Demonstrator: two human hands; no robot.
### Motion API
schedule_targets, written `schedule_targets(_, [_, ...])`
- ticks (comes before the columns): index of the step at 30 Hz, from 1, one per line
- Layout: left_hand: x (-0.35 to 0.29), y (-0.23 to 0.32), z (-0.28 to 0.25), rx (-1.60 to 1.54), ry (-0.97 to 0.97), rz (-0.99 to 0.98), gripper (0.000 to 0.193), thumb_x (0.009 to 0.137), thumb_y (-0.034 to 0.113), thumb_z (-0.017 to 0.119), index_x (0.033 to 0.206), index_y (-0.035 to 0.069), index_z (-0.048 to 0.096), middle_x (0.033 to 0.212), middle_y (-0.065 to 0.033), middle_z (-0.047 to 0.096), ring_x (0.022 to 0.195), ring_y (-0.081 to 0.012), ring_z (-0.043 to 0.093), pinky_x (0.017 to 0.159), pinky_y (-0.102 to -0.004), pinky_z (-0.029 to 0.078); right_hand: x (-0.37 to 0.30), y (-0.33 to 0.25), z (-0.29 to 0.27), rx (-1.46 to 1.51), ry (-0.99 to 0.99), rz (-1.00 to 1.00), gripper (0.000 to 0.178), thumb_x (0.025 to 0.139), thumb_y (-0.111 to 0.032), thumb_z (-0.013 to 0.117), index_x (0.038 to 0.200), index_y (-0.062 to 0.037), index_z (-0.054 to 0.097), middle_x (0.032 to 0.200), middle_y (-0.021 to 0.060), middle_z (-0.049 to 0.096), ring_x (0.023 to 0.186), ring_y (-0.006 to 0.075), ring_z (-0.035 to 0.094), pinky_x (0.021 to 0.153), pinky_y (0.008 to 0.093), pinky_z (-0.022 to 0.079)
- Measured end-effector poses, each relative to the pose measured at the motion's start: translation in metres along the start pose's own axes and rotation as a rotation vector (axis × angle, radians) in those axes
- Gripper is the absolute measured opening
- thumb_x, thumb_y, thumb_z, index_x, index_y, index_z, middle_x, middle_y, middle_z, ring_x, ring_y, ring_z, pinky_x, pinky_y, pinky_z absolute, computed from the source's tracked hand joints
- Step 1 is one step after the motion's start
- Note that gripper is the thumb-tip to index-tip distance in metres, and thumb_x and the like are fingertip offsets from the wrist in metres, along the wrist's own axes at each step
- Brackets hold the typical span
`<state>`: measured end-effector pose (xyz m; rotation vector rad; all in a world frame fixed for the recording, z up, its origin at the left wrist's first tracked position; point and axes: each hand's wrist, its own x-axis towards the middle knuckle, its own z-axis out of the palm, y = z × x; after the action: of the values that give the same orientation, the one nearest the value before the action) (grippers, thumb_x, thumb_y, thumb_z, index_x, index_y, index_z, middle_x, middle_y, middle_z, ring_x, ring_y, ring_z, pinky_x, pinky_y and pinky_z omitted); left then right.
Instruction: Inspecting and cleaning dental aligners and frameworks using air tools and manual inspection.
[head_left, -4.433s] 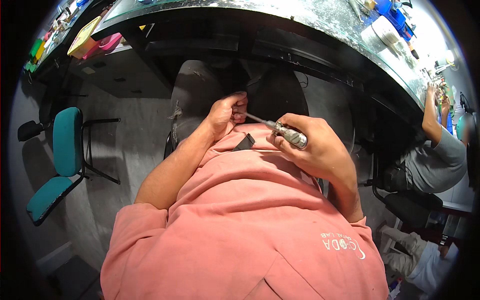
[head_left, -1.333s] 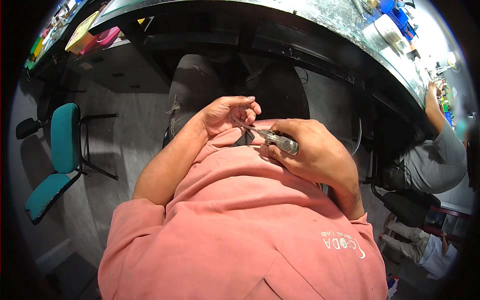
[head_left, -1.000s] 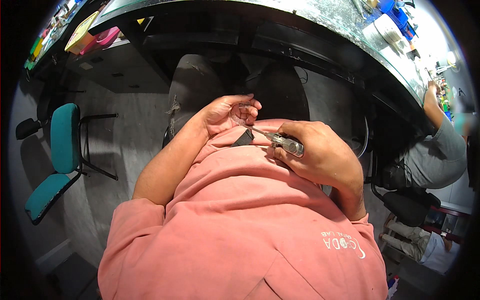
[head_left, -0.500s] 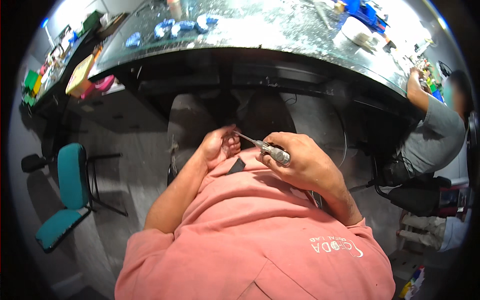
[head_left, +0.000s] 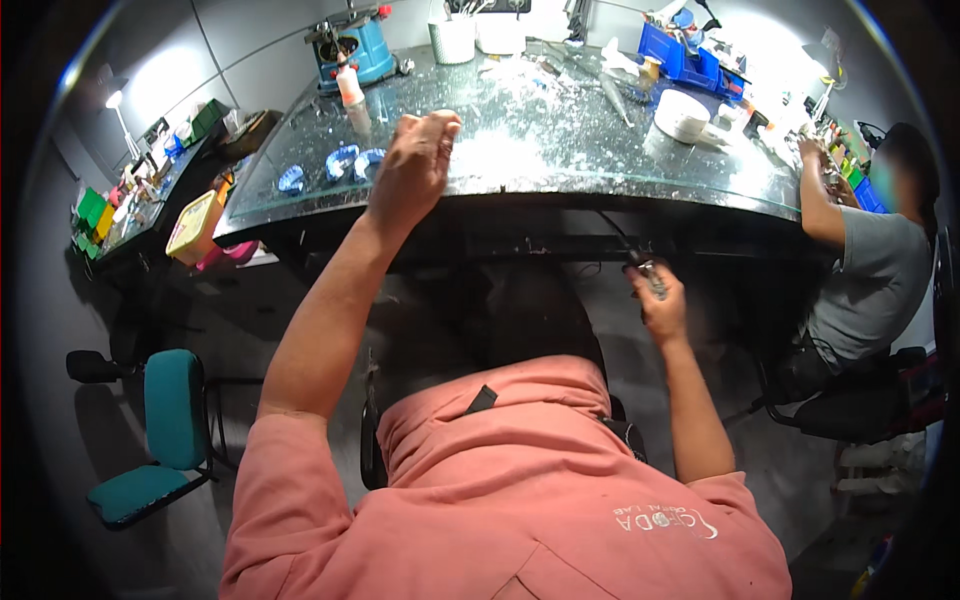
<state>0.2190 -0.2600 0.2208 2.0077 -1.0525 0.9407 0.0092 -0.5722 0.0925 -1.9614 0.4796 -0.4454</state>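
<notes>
My left hand (head_left: 412,165) is raised over the front edge of the dark glass-topped bench (head_left: 560,180). Its fingers are closed, and anything inside them is hidden. Just left of it lie blue arch-shaped dental pieces; one (head_left: 341,162) is whole in view, another (head_left: 290,180) is farther left, and a third (head_left: 368,163) is partly behind my hand. Lower and to the right, my right hand (head_left: 664,308) grips a metal air gun (head_left: 654,280) below the bench edge. A dark hose or cord (head_left: 616,232) runs up from it towards the bench.
A blue machine (head_left: 358,55) and a small bottle (head_left: 349,86) stand at the back left. White powder is strewn over the bench. A white round tub (head_left: 682,115) and blue bins (head_left: 685,65) sit at the right, near a seated co-worker (head_left: 865,260). A teal chair (head_left: 174,410) stands left.
My left hand has risen from my lap to above the bench. My right hand has moved away forward and right, still gripping the air gun. The view has tilted up, showing more of the bench.
</notes>
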Motion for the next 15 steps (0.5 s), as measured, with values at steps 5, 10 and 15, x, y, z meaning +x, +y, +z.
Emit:
schedule_targets(5, [0.016, -0.011, 0.027, 0.175, -0.351, -0.006, 0.034, 0.097, 0.04, 0.059, 0.113, 0.01, 0.065, 0.114, -0.0117, 0.062, 0.111, -0.0336, 0.05, 0.099, -0.0425, 0.041, 0.012, 0.005, 0.047, -0.263, 0.223, -0.519, 0.029, 0.086, -0.022, 0.074, 0.106, -0.0017, 0.07, 0.106, 0.0148, 0.068, 0.095, 0.0346, 0.066, 0.081, 0.0394, 0.051])
schedule_targets(10, [0.031, -0.044, 0.026, 0.253, -0.434, 0.021, 0.025, 0.095, 0.034, 0.061, 0.105, 0.011, 0.065, 0.11, -0.0105, 0.061, 0.109, -0.033, 0.049, 0.098, -0.0453, 0.038, 0.013, -0.003, 0.056, -0.047, 0.233, -0.418, 0.029, 0.086, -0.022, 0.076, 0.106, -0.0018, 0.071, 0.097, 0.0095, 0.07, 0.085, 0.025, 0.067, 0.074, 0.0337, 0.052])
schedule_targets(15, [0.037, -0.07, 0.02, 0.356, -0.46, -0.05, 0.03, 0.098, 0.038, 0.057, 0.105, 0.011, 0.065, 0.11, -0.0095, 0.062, 0.109, -0.0324, 0.05, 0.098, -0.0463, 0.036, 0.024, -0.004, 0.054, 0.598, 0.186, -0.162, 0.032, 0.086, -0.022, 0.08, 0.11, -0.0021, 0.071, 0.086, -0.0051, 0.066, 0.07, 0.0025, 0.054, 0.059, 0.0201, 0.044])
